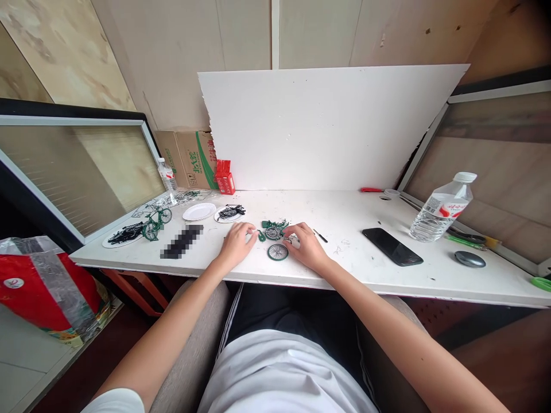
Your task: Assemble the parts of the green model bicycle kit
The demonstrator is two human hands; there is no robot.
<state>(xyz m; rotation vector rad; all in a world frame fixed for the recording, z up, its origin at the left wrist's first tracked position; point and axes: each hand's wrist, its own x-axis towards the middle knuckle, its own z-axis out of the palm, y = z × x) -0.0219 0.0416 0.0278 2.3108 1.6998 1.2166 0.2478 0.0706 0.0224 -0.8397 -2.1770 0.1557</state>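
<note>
My left hand (237, 244) is bent over the white tabletop, thumb and fingertips drawn together at a small green part (261, 236). Opposite it, my right hand (305, 245) has its fingers curled into a pinch; what lies between them is too small to make out. Between the hands lies a cluster of green model bicycle parts (275, 229), partly covered by the right fingers. A loose spoked wheel with a green rim (278, 252) lies flat in front of the cluster, close to my right thumb.
At left stand a green model bicycle (155, 222), a plate of black parts (123, 236), a white plate (198, 211) and another plate of black parts (230, 214). A black pen-like tool (321, 236), phone (392, 246), water bottle (443, 206) and dark oval object (469, 259) lie rightward.
</note>
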